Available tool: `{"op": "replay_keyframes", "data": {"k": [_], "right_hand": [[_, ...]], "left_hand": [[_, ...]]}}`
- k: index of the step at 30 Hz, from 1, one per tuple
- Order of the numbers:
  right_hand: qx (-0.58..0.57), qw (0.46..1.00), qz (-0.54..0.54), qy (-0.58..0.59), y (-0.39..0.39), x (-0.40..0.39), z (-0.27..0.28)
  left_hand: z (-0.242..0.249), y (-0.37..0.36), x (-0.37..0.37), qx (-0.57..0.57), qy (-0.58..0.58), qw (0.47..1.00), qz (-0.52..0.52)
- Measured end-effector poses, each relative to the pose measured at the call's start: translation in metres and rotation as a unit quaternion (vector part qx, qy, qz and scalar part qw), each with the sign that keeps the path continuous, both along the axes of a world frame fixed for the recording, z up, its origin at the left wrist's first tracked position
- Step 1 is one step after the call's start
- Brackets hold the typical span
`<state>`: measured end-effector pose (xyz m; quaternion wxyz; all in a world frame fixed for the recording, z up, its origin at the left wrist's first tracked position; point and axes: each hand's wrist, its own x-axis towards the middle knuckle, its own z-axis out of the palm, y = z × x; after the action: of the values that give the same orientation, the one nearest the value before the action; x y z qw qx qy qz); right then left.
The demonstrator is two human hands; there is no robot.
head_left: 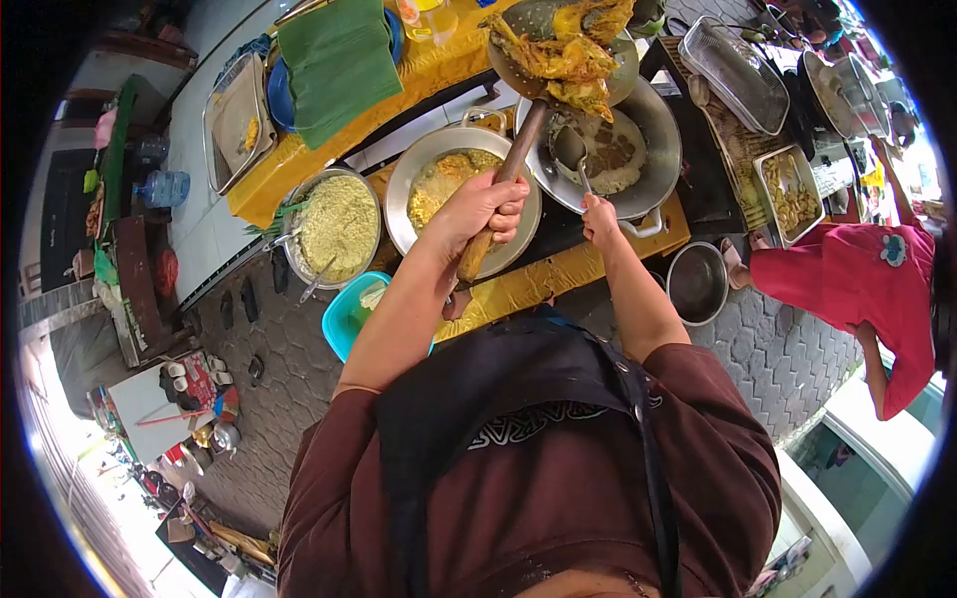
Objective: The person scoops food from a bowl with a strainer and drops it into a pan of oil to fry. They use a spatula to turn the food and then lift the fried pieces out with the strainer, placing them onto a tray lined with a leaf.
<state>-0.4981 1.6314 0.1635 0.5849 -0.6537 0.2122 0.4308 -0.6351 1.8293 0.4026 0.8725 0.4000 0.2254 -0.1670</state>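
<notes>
My left hand is wrapped round the wooden handle of a large perforated skimmer. Golden fried pieces lie on the skimmer's round head, which is raised at the top over the far side of a wok. In my right hand is the handle of a metal ladle, its bowl dipped in the wok, where brown liquid foams. Left of the wok, a wide pan of yellow, bubbling food sits partly behind my left hand and the wooden handle.
Further left are a pot of pale yellow mixture with spoons and a turquoise tub. Green leaves lie on the yellow-covered table. An empty pot stands low at right, near a person in red and a food tray.
</notes>
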Motion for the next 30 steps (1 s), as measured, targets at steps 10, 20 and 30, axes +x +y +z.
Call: {"op": "replay_keyframes", "data": {"k": [10, 20, 30], "right_hand": [[0.043, 0.999, 0.010, -0.001, 0.017, -0.012, 0.024], [0.083, 0.996, -0.015, 0.031, 0.040, -0.012, 0.038], [-0.040, 0.970, 0.082, -0.226, 0.117, 0.011, 0.061]], "left_hand": [[0.011, 0.004, 0.000, -0.009, -0.017, 1.000, 0.000], [0.016, 0.008, 0.001, 0.009, -0.015, 1.000, 0.007], [0.015, 0.015, 0.006, 0.020, -0.010, 0.999, 0.029]]}}
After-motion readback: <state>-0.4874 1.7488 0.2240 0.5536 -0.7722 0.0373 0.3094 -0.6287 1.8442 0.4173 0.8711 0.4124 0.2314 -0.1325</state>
